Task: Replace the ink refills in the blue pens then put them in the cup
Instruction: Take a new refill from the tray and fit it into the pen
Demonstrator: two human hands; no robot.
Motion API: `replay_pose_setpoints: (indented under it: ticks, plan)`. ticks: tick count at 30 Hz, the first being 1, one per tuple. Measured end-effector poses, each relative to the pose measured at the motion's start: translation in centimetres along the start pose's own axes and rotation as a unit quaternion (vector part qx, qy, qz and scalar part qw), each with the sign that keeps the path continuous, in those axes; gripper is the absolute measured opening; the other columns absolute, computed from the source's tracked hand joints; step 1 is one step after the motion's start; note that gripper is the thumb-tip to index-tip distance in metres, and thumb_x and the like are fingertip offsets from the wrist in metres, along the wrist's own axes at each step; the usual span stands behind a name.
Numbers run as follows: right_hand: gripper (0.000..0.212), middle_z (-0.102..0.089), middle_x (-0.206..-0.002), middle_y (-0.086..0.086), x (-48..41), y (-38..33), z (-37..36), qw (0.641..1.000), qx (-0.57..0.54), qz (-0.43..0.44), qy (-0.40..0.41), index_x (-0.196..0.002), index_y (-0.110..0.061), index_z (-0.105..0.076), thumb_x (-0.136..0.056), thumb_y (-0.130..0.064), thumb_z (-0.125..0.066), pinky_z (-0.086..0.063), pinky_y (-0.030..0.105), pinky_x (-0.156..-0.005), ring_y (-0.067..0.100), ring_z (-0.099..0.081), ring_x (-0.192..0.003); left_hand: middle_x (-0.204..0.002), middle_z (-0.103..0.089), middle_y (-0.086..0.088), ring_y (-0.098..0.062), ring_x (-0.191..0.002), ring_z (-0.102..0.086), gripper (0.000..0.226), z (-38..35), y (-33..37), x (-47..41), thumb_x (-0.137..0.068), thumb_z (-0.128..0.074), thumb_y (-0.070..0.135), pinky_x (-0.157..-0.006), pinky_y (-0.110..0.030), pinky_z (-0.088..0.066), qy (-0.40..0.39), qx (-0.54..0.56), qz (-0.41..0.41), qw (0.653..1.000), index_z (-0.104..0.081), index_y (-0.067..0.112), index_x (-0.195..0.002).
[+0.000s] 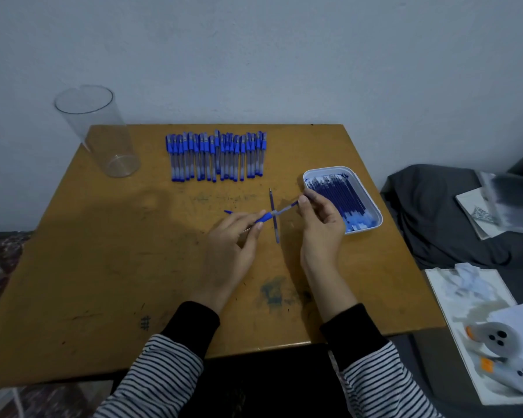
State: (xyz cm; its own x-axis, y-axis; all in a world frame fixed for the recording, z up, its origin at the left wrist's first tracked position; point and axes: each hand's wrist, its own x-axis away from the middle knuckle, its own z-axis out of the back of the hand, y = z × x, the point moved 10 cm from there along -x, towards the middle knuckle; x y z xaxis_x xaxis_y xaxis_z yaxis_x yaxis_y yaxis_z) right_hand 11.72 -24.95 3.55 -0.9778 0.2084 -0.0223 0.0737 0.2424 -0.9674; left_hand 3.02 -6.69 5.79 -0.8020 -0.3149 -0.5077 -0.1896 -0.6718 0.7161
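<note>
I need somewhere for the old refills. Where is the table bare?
Bare: the left side below the cup, and the near edge by the sleeves. Crowded: the pen row, the refill tray, and both hands around the loose refill.

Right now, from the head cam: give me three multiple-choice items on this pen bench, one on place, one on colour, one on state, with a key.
1. Where is the clear cup?
A. far left corner of the table
B. inside the white tray
C. in the left hand

2. What colour are the caps in the row of pens?
A. red
B. blue
C. green

3. What is in the cup?
A. many pens
B. refills
C. nothing

Key: 1 A, it stands at the far left corner. 2 B, every cap looks blue. 3 C, the glass shows through empty, while the left hand and right hand hold one pen over a loose refill beside the tray.
</note>
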Motion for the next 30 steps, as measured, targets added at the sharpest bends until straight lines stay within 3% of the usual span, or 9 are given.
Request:
replay_pose_setpoints:
  ticks: [5, 14, 19, 24, 27, 30]
  plan:
    - [0.017, -0.072, -0.098, 0.005, 0.0, -0.3, 0.1, 1.0, 0.015, 0.017, 0.011, -0.107, -0.012, -0.072, -0.091, -0.008, -0.068, -0.052, 0.02, -0.079, 0.012, -0.067, -0.092, -0.109, -0.069, 0.009, -0.002, -0.094, -0.062, 0.026, -0.2, 0.2, 0.1, -0.097, -0.063, 0.023, -0.08, -0.022, -0.055, -0.011, -0.003, 0.0, 1.0, -0.071, 0.02, -0.122]
    - [0.018, -0.072, -0.1, 0.009, 0.0, 0.2, 0.5, 1.0, 0.001, -0.005, 0.024, -0.108, -0.009, -0.072, -0.091, -0.008, -0.068, -0.053, 0.02, -0.079, 0.012, -0.065, -0.091, -0.109, -0.068, 0.01, -0.004, -0.095, -0.063, 0.025, -0.1, 0.1, 0.2, -0.098, -0.064, 0.021, -0.08, -0.029, -0.056, -0.014, 0.003, 0.003, 1.0, -0.071, 0.021, -0.123]
    - [0.017, -0.071, -0.099, 0.008, 0.1, 0.1, 0.5, 1.0, -0.001, -0.006, 0.021, -0.108, -0.009, -0.072, -0.091, -0.007, -0.067, -0.052, 0.019, -0.077, 0.012, -0.065, -0.089, -0.108, -0.07, 0.008, -0.002, -0.092, -0.062, 0.025, 0.2, 0.9, 0.1, -0.096, -0.067, 0.016, -0.081, -0.014, -0.05, -0.01, -0.009, -0.011, 1.0, -0.073, 0.017, -0.12]
    - [0.017, -0.071, -0.099, 0.008, 0.3, -0.1, 0.4, 1.0, 0.009, 0.004, 0.019, -0.108, -0.007, -0.071, -0.091, -0.007, -0.067, -0.052, 0.018, -0.077, 0.01, -0.065, -0.089, -0.109, -0.069, 0.008, -0.003, -0.094, -0.063, 0.026, 0.0, 0.6, 0.2, -0.097, -0.065, 0.018, -0.081, -0.023, -0.054, -0.015, -0.001, -0.008, 1.0, -0.071, 0.018, -0.122]
    - [0.018, -0.069, -0.095, 0.002, 0.7, -1.1, 0.4, 0.998, 0.035, 0.04, 0.018, -0.109, -0.005, -0.07, -0.092, -0.007, -0.067, -0.051, 0.017, -0.076, 0.002, -0.063, -0.085, -0.109, -0.069, 0.008, -0.003, -0.093, -0.063, 0.026, 0.1, 1.0, 0.2, -0.098, -0.064, 0.019, -0.081, -0.023, -0.054, -0.015, -0.002, -0.016, 1.0, -0.071, 0.017, -0.122]
    - [0.018, -0.069, -0.099, 0.003, 1.4, -2.4, 0.2, 0.996, 0.044, 0.081, 0.008, -0.11, -0.003, -0.068, -0.092, -0.006, -0.066, -0.051, 0.018, -0.08, 0.004, -0.064, -0.09, -0.11, -0.069, 0.007, -0.005, -0.094, -0.064, 0.026, 0.3, 0.7, 0.2, -0.098, -0.064, 0.019, -0.081, -0.026, -0.056, -0.01, -0.004, -0.01, 1.0, -0.071, 0.017, -0.123]
